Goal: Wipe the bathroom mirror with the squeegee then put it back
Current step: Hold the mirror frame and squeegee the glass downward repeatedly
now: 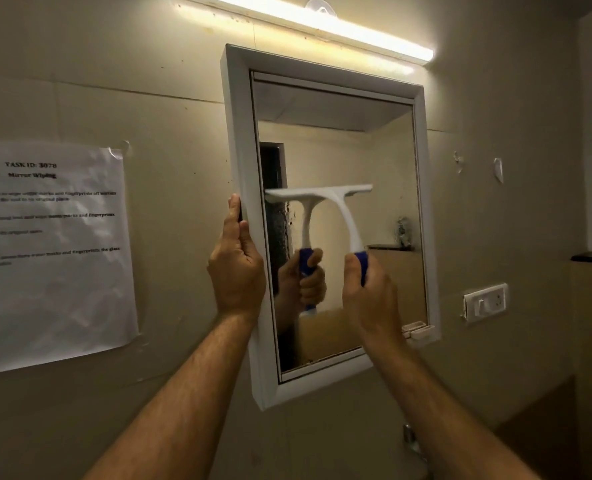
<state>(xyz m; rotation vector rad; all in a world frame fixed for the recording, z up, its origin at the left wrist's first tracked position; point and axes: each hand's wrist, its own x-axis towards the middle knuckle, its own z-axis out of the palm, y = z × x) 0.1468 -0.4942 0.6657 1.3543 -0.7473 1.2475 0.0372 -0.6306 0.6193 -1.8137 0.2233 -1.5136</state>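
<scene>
Right hand (369, 292) fisted around blue grip of white plastic squeegee (336, 202), blade pressed on glass mid-height of white-framed rectangular wall mirror (336, 154). Left hand (237, 268) clasps frame's left edge, fingers together.

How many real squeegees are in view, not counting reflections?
1. The white plastic squeegee with a blue handle is against the white-framed mirror, held by the right hand; the second one is its reflection.
</scene>
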